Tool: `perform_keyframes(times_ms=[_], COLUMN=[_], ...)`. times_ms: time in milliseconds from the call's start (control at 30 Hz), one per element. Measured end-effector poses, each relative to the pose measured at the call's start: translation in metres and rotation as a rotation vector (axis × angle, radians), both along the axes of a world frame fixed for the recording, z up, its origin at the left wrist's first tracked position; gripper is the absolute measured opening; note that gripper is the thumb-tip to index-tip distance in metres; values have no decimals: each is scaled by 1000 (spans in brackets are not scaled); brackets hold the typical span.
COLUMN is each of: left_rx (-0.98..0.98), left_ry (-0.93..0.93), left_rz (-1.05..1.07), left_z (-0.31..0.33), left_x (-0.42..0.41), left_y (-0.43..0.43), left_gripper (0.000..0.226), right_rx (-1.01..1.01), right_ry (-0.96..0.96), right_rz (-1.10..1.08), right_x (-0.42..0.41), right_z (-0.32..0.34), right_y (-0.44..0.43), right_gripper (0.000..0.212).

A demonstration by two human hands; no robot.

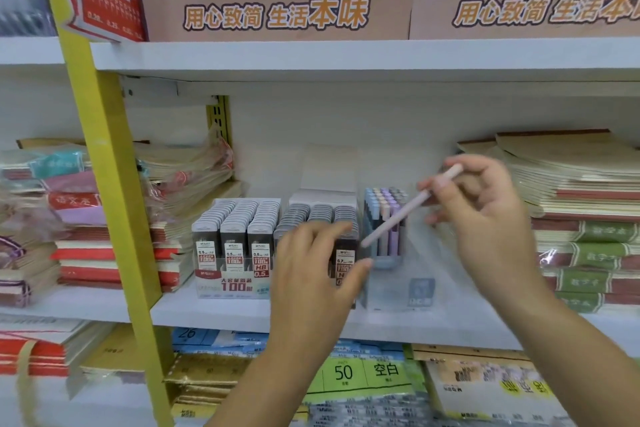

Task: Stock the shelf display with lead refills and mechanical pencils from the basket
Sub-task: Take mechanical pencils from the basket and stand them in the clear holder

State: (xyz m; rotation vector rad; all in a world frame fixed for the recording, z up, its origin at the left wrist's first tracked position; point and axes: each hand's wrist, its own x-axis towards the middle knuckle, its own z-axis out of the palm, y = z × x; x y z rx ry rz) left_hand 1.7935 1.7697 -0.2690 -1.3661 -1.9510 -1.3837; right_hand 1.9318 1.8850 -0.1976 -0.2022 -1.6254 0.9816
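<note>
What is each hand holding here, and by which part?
Right hand pinches a pink pencil near its upper end, tip down-left. Left hand is in front of the refills; whether it grips one cannot be told.

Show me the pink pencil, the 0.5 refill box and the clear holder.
pink pencil [398, 217], head view, mid-barrel.
0.5 refill box [235, 284], head view, front label.
clear holder [420, 288], head view, front wall.

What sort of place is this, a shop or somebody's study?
Most likely a stationery shop: retail display boxes of lead refills, a clear holder of pastel mechanical pencils and stacked notebooks fill the shelf, and the right hand pinches a pink pencil.
</note>
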Motion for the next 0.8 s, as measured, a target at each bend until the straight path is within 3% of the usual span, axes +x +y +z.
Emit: perform_keyframes(times_ms=[100,200,367,667,800], left_rx=[-156,-374,-389,-332,-348], left_ry=[345,402,415,456,438], left_rz=[163,197,203,216,177], left_z=[7,6,2,-2,2], left_x=[-11,-20,-26,-27,-28], left_y=[6,14,18,20,19], left_gripper=[79,96,91,87,87], right_rx=[222,319,423,379,454], right_ry=[-102,-309,-513,-546,-651], right_rz=[-185,-271,-307,-241,-388], right_x=[8,2,-10,-19,-26], right_z=[12,9,-11,-21,-26], right_y=[14,20,18,18,27], right_gripper=[19,19,19,27,22])
